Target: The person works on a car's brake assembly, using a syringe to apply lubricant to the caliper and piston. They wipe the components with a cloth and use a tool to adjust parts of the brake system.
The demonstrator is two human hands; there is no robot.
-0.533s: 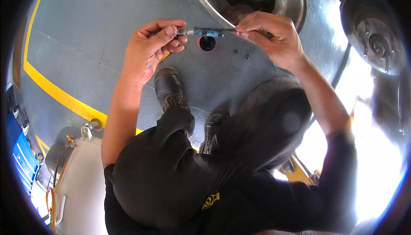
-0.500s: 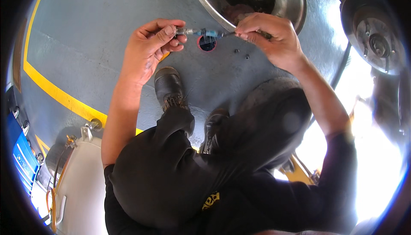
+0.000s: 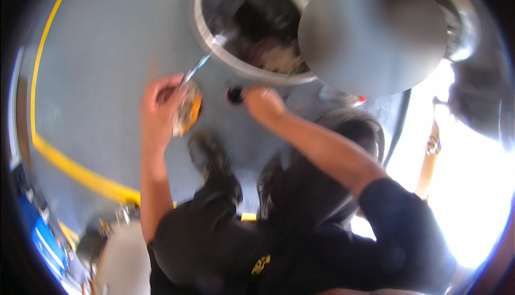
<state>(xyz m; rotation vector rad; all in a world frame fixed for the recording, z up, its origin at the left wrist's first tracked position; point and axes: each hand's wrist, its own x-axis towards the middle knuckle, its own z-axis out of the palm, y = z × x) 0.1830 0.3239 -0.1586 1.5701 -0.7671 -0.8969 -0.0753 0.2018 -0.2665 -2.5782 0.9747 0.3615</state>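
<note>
My left hand point(image 3: 162, 102) is closed around a slim rod-shaped part point(image 3: 196, 68), metallic with a light blue section, that points up and right toward a basin. Beside and below these fingers a round, pale thing with an orange edge point(image 3: 189, 111) rests on the floor. My right hand point(image 3: 264, 104) reaches down at a small round black thing with a pinkish rim point(image 3: 235, 95), fingertips at its right side. Motion smears that hand, so whether it grips anything is unclear.
A large shiny metal basin point(image 3: 203, 24) with dark contents stands ahead on the grey floor. My boots point(image 3: 206, 153) are below the hands. A yellow floor line point(image 3: 80, 171) curves along the left, near a blue object point(image 3: 47, 244). A blurred oval covers the upper right.
My right hand has left the slim part and dropped leftward to the black round thing. My left hand keeps the part, now tilted and lower. The view has shifted right.
</note>
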